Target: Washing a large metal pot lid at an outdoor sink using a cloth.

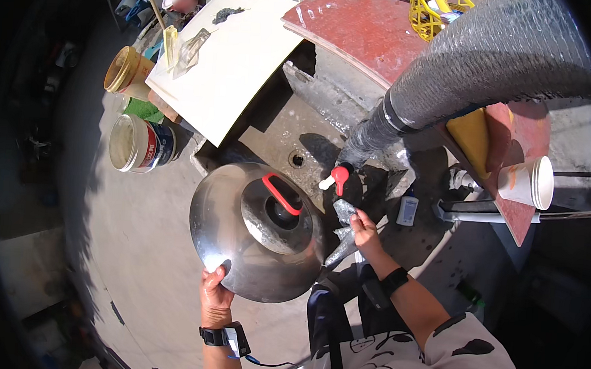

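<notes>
A domed stainless-steel pot lid [223,205] with a red-trimmed black handle [282,194] is held up by its near left rim in my left hand [216,294]. To its right, my right hand [367,234] pinches a wet silvery-grey cloth [343,246], which hangs beside the lid's right edge. Just above that cloth is a tap with a red lever [340,178] and a white spout [326,183]. Beyond the lid, the wet floor of a concrete basin [277,143] has a round drain hole [297,158].
A white board [237,54] and a red board [355,31] lie over the basin's far side. A thick wrapped pipe [464,78] rises at the right. Buckets [124,143] stand left; a white bottle [407,210] and a white tub [521,183] are at right.
</notes>
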`<state>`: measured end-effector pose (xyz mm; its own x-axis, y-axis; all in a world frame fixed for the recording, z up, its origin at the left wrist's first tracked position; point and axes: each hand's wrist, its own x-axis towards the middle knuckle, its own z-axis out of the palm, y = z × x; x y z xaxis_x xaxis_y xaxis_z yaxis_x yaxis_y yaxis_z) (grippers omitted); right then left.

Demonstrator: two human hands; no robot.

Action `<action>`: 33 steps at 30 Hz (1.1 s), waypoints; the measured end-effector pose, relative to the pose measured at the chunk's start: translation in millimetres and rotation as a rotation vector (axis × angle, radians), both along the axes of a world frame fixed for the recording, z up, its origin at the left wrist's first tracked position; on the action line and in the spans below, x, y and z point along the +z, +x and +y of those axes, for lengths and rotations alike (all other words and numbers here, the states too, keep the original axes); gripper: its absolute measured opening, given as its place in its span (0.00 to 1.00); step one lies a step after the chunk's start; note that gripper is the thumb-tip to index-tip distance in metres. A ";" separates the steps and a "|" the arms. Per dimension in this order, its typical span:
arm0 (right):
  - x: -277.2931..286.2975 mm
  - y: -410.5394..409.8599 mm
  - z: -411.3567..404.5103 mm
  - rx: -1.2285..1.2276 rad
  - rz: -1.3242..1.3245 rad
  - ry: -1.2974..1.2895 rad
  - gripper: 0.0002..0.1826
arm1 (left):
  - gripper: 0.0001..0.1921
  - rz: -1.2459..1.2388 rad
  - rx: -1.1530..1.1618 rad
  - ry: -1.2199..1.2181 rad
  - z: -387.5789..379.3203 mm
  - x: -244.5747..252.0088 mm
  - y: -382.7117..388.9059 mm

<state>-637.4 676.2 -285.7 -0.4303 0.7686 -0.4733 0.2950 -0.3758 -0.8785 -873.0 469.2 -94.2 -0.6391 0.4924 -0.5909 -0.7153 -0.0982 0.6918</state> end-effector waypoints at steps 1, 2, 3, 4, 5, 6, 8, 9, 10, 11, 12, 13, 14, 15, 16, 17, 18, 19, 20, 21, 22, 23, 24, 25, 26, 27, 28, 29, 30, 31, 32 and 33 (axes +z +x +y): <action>3.0 -0.7 -2.0 -0.005 0.055 -0.052 0.16 | 0.22 0.073 -0.033 -0.029 -0.2 19.1 -4.8; 5.9 -3.6 -5.2 -0.007 0.115 -0.104 0.16 | 0.22 0.150 -0.062 -0.059 -0.1 41.5 -10.0; 4.9 -4.3 -8.9 -0.044 0.172 -0.158 0.16 | 0.22 0.204 -0.137 -0.074 6.0 64.7 -13.1; 8.9 -2.9 -8.5 -0.049 0.172 -0.156 0.16 | 0.16 0.286 -0.239 -0.109 16.2 87.6 -14.7; 15.8 -1.0 -6.8 -0.030 0.177 -0.182 0.17 | 0.13 0.381 -0.413 -0.225 16.8 103.7 -19.0; 21.2 0.3 -6.2 -0.010 0.184 -0.208 0.17 | 0.11 0.477 -0.585 -0.341 18.1 119.0 -23.3; 22.3 2.2 -9.4 -0.073 0.232 -0.282 0.18 | 0.09 0.630 -0.728 -0.447 38.6 132.5 -11.8; 28.3 1.1 -9.6 -0.119 0.259 -0.277 0.18 | 0.07 0.867 -1.040 -0.655 45.7 134.4 -6.0; 34.2 0.4 -9.5 -0.163 0.285 -0.271 0.18 | 0.05 1.101 -1.351 -0.866 50.8 134.9 1.3; 53.8 -4.4 -8.5 -0.179 0.315 -0.274 0.19 | 0.07 1.260 -1.376 -0.805 52.9 128.8 11.4; 69.0 -9.2 -8.4 -0.165 0.323 -0.284 0.19 | 0.09 1.416 -1.394 -0.751 50.7 116.4 20.6; 81.3 -10.6 -4.2 -0.153 0.399 -0.408 0.20 | 0.06 1.458 -1.357 -0.738 42.3 95.6 27.4; 86.8 -12.2 -1.7 -0.139 0.475 -0.534 0.21 | 0.04 1.557 -1.367 -0.700 37.0 81.4 32.9; 82.2 -13.8 -2.7 -0.073 0.407 -0.536 0.24 | 0.04 1.578 -1.453 -0.755 28.5 68.2 38.5; 79.2 -16.4 -4.5 -0.063 0.409 -0.549 0.24 | 0.03 1.594 -1.542 -0.810 20.5 56.6 43.5; 81.6 -21.9 -3.1 0.009 0.419 -0.551 0.26 | 0.03 1.581 -1.543 -0.817 14.4 44.4 48.0; 83.5 -26.0 -4.5 0.079 0.428 -0.549 0.27 | 0.03 1.610 -1.550 -0.749 9.6 34.5 52.3; 81.5 -29.4 -11.8 0.004 0.284 -0.515 0.24 | 0.03 1.639 -1.556 -0.679 5.4 24.1 56.6; 66.4 -24.9 -16.4 0.005 0.279 -0.513 0.24 | 0.03 1.635 -1.553 -0.676 3.6 11.6 60.6; 43.4 -17.7 -21.7 0.007 0.143 -0.448 0.21 | 0.04 1.676 -1.563 -0.637 1.4 -0.3 64.8; 29.3 -11.3 -24.2 0.015 0.009 -0.383 0.19 | 0.04 1.714 -1.570 -0.602 -2.0 -12.4 68.9; 28.0 -6.3 -20.9 0.001 -0.025 -0.361 0.18 | 0.05 1.688 -1.545 -0.612 -4.8 -25.3 72.7; 15.4 3.0 -18.5 0.015 -0.062 -0.224 0.18 | 0.05 1.687 -1.536 -0.609 -3.4 -36.5 76.4; 4.9 16.9 -15.1 -0.012 -0.070 -0.222 0.18 | 0.06 1.700 -1.441 -0.554 -1.0 -46.3 79.3; 0.8 27.1 -11.6 -0.037 -0.082 -0.222 0.18 | 0.07 1.703 -1.346 -0.502 0.6 -54.1 81.5; 0.7 37.8 -6.7 -0.070 -0.041 -0.192 0.18 | 0.18 1.575 -1.436 -0.434 8.0 -55.7 81.5; 1.3 48.9 -2.0 -0.102 0.000 -0.162 0.18 | 0.18 1.573 -1.426 -0.421 13.3 -53.4 83.8; -4.8 64.5 5.9 -0.129 0.097 -0.119 0.18 | 0.24 1.574 -1.248 -0.550 24.0 -39.1 87.4; -1.1 73.8 14.3 -0.126 0.093 -0.115 0.18 | 0.31 1.561 -1.069 -0.690 26.7 -30.1 88.2; 3.8 84.6 23.6 -0.090 0.078 -0.126 0.19 | 0.36 1.486 -0.750 -0.721 17.6 -52.2 84.6; 13.0 87.4 27.1 -0.050 0.063 -0.143 0.19 | 0.36 1.479 -0.746 -0.725 10.9 -75.0 80.0; 29.0 82.2 31.9 -0.048 -0.003 -0.178 0.20 | 0.34 1.041 -0.462 -0.706 6.0 -97.8 76.1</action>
